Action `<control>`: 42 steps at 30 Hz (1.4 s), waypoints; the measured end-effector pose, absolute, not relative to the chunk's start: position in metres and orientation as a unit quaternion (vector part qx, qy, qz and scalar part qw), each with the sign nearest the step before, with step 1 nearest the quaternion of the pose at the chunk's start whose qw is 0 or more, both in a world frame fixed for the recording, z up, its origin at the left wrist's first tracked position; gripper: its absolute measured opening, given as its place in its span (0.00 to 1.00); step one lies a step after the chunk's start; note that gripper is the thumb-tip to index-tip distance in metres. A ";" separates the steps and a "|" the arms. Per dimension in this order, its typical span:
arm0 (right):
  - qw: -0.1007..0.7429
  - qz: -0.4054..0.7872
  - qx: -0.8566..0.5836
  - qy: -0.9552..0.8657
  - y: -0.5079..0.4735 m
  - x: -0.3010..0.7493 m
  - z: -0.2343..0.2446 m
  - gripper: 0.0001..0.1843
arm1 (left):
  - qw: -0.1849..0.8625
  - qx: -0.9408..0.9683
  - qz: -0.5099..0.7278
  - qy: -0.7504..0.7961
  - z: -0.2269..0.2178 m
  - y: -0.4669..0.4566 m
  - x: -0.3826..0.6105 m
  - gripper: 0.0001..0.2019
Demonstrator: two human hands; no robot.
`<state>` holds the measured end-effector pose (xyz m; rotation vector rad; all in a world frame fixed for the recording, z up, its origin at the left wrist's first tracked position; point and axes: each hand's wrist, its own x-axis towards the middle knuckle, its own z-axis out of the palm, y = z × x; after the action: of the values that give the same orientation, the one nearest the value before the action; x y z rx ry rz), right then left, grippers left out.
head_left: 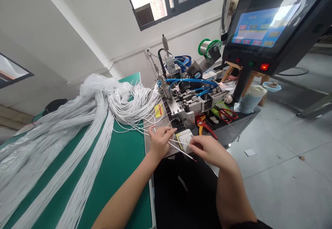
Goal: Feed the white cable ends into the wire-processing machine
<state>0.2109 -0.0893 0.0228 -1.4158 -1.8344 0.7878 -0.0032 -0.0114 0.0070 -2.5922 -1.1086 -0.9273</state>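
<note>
My left hand (pixel 161 142) is closed around white cables (pixel 181 150) at the front edge of the machine. One of them runs past my fingers to a free end with a small red tip. My right hand (pixel 209 150) pinches the end of another white cable, to the right of the left hand; its very tip is hidden by my fingers. Just beyond both hands stands the wire-processing machine (pixel 178 109), with metal blocks and blue air hoses. A pale label-like plate (pixel 184 138) lies between the hands.
Bundles of white cable (pixel 90 173) under clear plastic (pixel 64 118) cover much of the green table (pixel 124 187). Orange-and-red wire strippers (pixel 204 127) and red-handled scissors (pixel 228 114) lie at the machine's right. A touchscreen panel (pixel 261 28) stands above; a solder-like wire spool (pixel 206 48) sits behind.
</note>
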 end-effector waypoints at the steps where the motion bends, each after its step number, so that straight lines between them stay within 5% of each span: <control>1: 0.357 0.292 -0.561 -0.687 -0.088 0.212 0.023 0.11 | 0.088 -0.874 -0.318 -0.355 0.007 -0.012 -0.003 0.13; 10: 0.565 0.318 -0.561 -0.515 -0.060 0.200 0.003 0.13 | 0.092 -0.890 -0.349 -0.279 0.009 -0.015 0.001 0.12; 18: 0.620 0.419 -0.493 -0.443 -0.044 0.191 -0.008 0.16 | 0.083 -0.894 -0.361 -0.251 0.006 -0.008 0.001 0.13; 34: 0.566 0.455 -0.469 -0.503 -0.035 0.201 -0.008 0.15 | 0.059 -0.875 -0.336 -0.344 0.003 -0.007 0.007 0.10; 42: 0.514 0.329 -0.568 -0.552 -0.023 0.208 -0.018 0.11 | 0.057 -0.889 -0.275 -0.361 0.004 -0.008 0.007 0.17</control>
<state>0.2082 -0.0229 -0.0176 -1.3643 -1.3279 0.7917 0.0070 -0.0079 0.0042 -2.6958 -1.0947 -0.8353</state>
